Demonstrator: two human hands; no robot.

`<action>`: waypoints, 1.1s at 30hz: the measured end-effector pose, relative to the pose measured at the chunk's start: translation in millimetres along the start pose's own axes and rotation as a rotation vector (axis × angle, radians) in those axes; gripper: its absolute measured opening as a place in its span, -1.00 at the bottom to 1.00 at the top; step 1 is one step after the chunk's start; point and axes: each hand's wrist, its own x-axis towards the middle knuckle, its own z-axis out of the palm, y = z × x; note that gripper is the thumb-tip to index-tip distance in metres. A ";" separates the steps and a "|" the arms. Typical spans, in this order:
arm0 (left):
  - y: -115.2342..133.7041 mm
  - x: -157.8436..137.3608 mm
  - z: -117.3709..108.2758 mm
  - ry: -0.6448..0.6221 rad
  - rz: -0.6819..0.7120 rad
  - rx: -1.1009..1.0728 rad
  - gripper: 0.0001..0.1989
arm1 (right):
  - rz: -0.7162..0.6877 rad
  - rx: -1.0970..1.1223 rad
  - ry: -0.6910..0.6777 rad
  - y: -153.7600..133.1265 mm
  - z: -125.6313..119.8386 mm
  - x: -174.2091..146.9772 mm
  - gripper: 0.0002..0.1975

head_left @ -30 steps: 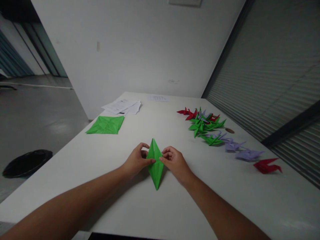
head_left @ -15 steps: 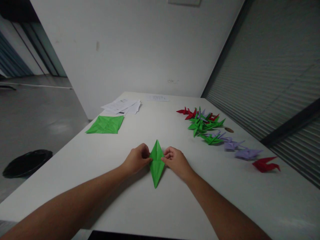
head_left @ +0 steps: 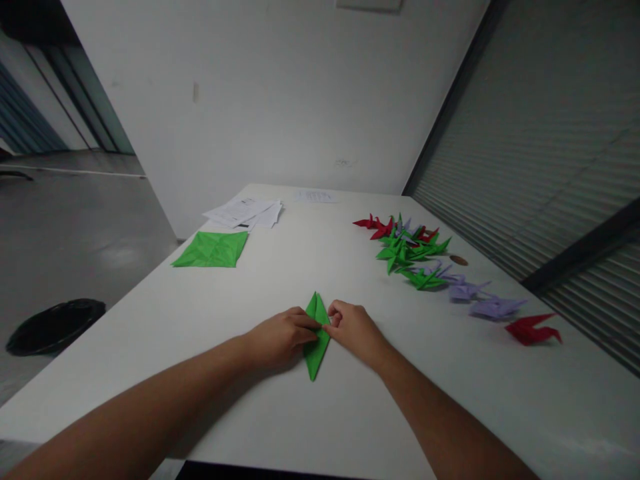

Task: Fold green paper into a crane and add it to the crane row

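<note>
A green origami paper, folded into a narrow diamond with a split upper tip, lies on the white table in front of me. My left hand rests over its left side, fingers stretched across the middle and pressing on it. The paper's left corner is hidden under these fingers. At the right corner, my right hand pinches the edge between thumb and curled fingers. The fingertips of both hands nearly meet at the middle of the paper.
A creased green sheet lies at the left, near printed papers. On the right are several folded cranes: green ones, purple ones and a red crane. A round brown disc lies beside them. A black-lined bin stands left of the table.
My left hand has gone from pinching the left corner to lying over the paper's middle. The paper has shifted slightly toward me and looks narrower. My right hand has stayed at its corner.
</note>
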 end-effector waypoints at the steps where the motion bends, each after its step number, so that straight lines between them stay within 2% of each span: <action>1: 0.7 0.0 -0.6 -0.010 0.007 0.014 -0.69 | -0.028 0.002 -0.021 0.5 -2.8 -0.3 -0.85; 6: -1.4 -3.3 -0.8 0.014 -0.005 0.051 -0.68 | -0.122 0.093 -0.110 0.4 -17.6 -2.3 -0.86; 10: -6.0 -6.2 2.4 0.035 -0.023 0.062 -0.68 | -0.080 0.148 -0.099 0.7 -21.0 -2.9 -0.87; 16: -4.9 -5.2 1.1 -0.019 -0.029 0.123 -0.67 | -0.001 0.326 -0.149 8.1 -16.1 -2.2 -0.87; 19: -5.0 -5.4 0.0 -0.006 -0.019 0.086 -0.64 | 0.001 0.378 -0.175 9.5 -15.5 -2.1 -0.84; 24: -6.5 -5.6 -0.7 -0.007 0.018 -0.029 -0.55 | -0.101 0.284 -0.239 3.6 -20.3 -3.4 -0.81; 28: -3.6 -3.1 -3.4 0.015 0.028 -0.132 -0.62 | -0.219 0.158 -0.199 0.4 -22.3 -2.9 -0.83; 33: 0.2 0.2 -5.4 -0.031 0.027 -0.151 -0.65 | -0.284 0.083 -0.181 2.4 -19.0 -0.9 -0.88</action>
